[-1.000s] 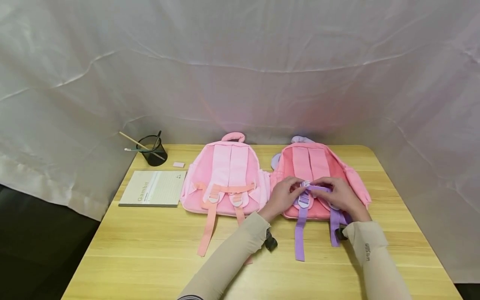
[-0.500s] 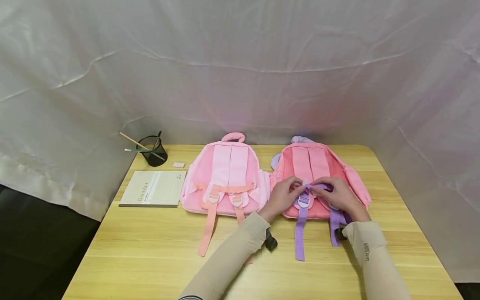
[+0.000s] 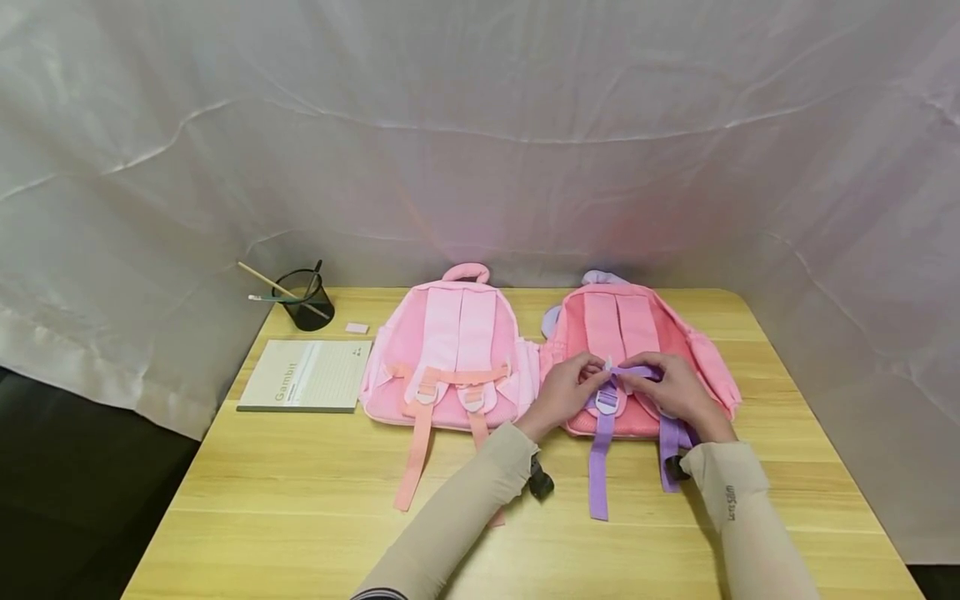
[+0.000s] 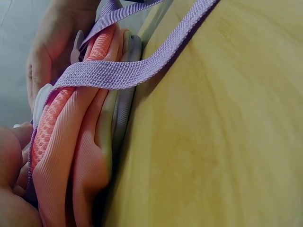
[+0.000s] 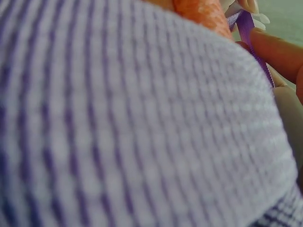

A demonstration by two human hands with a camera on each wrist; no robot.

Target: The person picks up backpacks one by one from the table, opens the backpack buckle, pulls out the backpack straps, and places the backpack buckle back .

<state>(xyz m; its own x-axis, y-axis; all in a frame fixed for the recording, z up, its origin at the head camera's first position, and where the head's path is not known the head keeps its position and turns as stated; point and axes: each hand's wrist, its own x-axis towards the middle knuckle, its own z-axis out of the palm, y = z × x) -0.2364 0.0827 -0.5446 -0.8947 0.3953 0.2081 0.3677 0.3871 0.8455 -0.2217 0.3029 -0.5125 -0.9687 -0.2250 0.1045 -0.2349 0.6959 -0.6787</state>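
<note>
A coral-pink backpack (image 3: pixel 615 312) lies on its front, its back panel and shoulder straps facing up. My left hand (image 3: pixel 561 396) pinches a purple strap beside a small white buckle (image 3: pixel 608 364) over the lower part of the pack. Just right of it, my right hand (image 3: pixel 678 392) pinches the purple strap (image 3: pixel 636 372) between thumb and fingers. In the left wrist view a loose strap end (image 4: pixel 104 74) hangs over the pack's edge. Blurred purple webbing (image 5: pixel 132 118) fills most of the right wrist view, and the buckle is partly hidden by fingers.
A light-pink backpack (image 3: pixel 442 333) with orange straps lies close on the left, touching the coral one. Farther left are a notebook (image 3: pixel 303 375), an eraser (image 3: pixel 357 328) and a black mesh pen cup (image 3: pixel 307 308). A grey curtain (image 3: pixel 480 167) hangs behind the wooden table (image 3: pixel 262 517).
The white buckle has turned between my fingers and shows a narrower side. The strap in my right hand has risen slightly. Both hands stay almost in place; the backpacks have not moved.
</note>
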